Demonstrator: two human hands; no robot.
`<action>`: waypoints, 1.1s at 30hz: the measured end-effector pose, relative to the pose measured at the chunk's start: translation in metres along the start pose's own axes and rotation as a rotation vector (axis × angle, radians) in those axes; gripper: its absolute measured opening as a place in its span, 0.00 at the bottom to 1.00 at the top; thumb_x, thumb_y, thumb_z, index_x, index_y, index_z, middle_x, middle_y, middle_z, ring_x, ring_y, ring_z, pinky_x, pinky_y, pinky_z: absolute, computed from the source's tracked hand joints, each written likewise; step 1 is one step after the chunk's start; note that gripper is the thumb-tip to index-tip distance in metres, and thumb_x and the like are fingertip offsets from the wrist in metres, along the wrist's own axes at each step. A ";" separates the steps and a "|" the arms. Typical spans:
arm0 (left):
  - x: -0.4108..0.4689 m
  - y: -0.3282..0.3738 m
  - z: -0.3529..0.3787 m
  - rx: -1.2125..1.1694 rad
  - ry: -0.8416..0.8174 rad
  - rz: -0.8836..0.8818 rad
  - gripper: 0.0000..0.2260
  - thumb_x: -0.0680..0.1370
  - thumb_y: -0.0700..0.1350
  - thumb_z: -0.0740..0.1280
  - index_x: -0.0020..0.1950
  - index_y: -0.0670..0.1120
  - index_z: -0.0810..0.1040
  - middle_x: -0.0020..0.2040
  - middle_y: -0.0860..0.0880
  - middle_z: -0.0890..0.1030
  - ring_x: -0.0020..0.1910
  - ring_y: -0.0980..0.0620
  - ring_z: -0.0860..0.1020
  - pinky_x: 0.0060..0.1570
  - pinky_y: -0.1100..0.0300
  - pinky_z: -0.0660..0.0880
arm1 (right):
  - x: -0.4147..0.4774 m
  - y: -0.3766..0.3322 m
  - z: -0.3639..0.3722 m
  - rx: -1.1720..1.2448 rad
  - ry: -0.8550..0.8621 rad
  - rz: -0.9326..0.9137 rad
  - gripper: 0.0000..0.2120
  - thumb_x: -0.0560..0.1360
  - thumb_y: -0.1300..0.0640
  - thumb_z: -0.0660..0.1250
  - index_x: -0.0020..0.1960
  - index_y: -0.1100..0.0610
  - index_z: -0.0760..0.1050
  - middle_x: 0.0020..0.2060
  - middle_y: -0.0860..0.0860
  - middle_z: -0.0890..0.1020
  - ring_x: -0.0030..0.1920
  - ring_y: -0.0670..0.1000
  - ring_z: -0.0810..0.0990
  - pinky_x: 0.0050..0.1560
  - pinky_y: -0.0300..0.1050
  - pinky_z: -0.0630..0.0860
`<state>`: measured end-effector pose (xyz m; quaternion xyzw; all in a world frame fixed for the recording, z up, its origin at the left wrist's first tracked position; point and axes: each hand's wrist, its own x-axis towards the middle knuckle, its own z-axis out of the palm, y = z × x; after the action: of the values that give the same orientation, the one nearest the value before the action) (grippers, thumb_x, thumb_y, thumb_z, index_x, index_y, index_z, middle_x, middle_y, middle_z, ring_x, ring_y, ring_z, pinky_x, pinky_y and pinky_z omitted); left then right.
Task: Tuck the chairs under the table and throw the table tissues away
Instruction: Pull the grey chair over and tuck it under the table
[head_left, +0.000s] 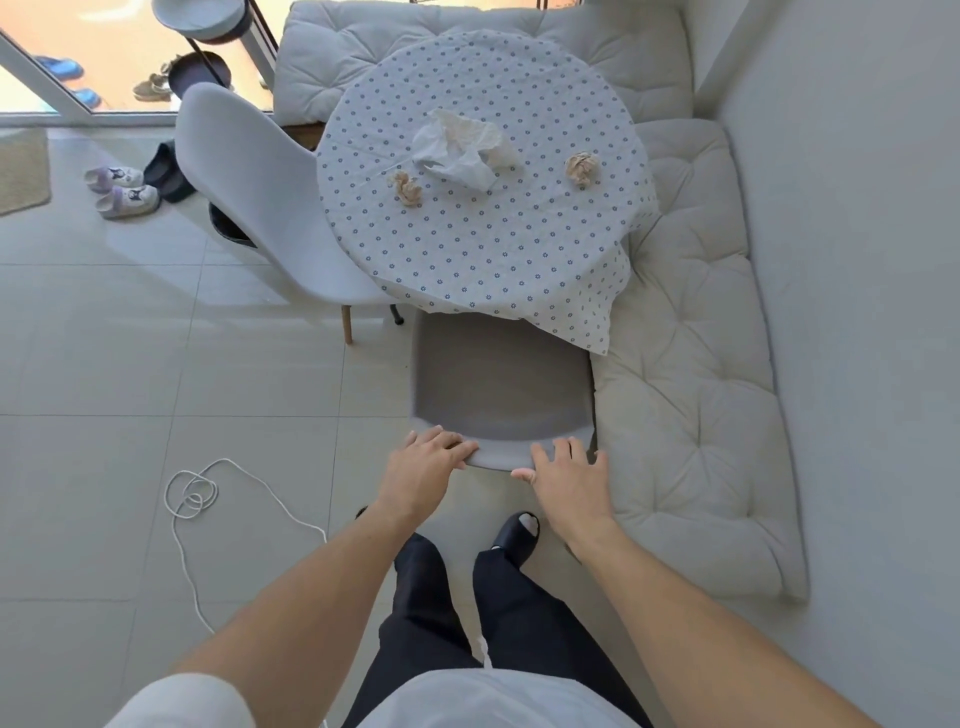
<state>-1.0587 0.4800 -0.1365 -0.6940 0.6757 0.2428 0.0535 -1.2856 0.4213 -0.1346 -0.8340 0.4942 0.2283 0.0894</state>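
Note:
A round table (519, 249) under a dotted cloth holds a large white crumpled tissue (460, 148) and two small beige tissue balls, one to the left (408, 188) and one to the right (583, 167). A grey chair (501, 379) stands right in front of me, its seat partly under the cloth. My left hand (428, 460) grips the top edge of its backrest. My right hand (569, 470) hovers spread over the same edge, fingers apart. A second grey chair (270, 208) stands at the table's left, angled, seat partly under the table.
Cushioned white bench seating (701, 364) wraps behind and to the right of the table, close beside the near chair. A white cord (195, 493) lies coiled on the tiled floor at left. Slippers (122, 189) lie near the glass door.

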 end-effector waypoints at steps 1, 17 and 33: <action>-0.002 0.001 0.002 -0.009 -0.001 -0.005 0.22 0.84 0.39 0.60 0.75 0.56 0.75 0.71 0.55 0.78 0.74 0.50 0.72 0.71 0.48 0.69 | 0.000 0.000 0.000 -0.002 -0.006 -0.002 0.31 0.82 0.32 0.46 0.63 0.53 0.75 0.57 0.56 0.79 0.60 0.58 0.76 0.55 0.59 0.72; -0.016 0.000 -0.001 -0.049 -0.073 -0.069 0.13 0.86 0.48 0.62 0.68 0.53 0.79 0.67 0.52 0.79 0.66 0.49 0.77 0.59 0.54 0.73 | -0.023 -0.024 -0.002 -0.013 -0.077 0.021 0.30 0.84 0.34 0.50 0.60 0.58 0.75 0.53 0.56 0.80 0.53 0.58 0.77 0.55 0.56 0.72; 0.032 -0.021 -0.028 -0.062 0.050 -0.084 0.15 0.85 0.45 0.63 0.71 0.54 0.80 0.69 0.52 0.79 0.69 0.50 0.76 0.59 0.56 0.75 | 0.040 -0.023 -0.031 0.005 -0.065 0.066 0.30 0.84 0.35 0.47 0.66 0.56 0.73 0.60 0.57 0.79 0.62 0.58 0.75 0.58 0.60 0.71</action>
<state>-1.0320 0.4410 -0.1307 -0.7289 0.6393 0.2437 0.0252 -1.2401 0.3895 -0.1278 -0.8091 0.5190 0.2570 0.0998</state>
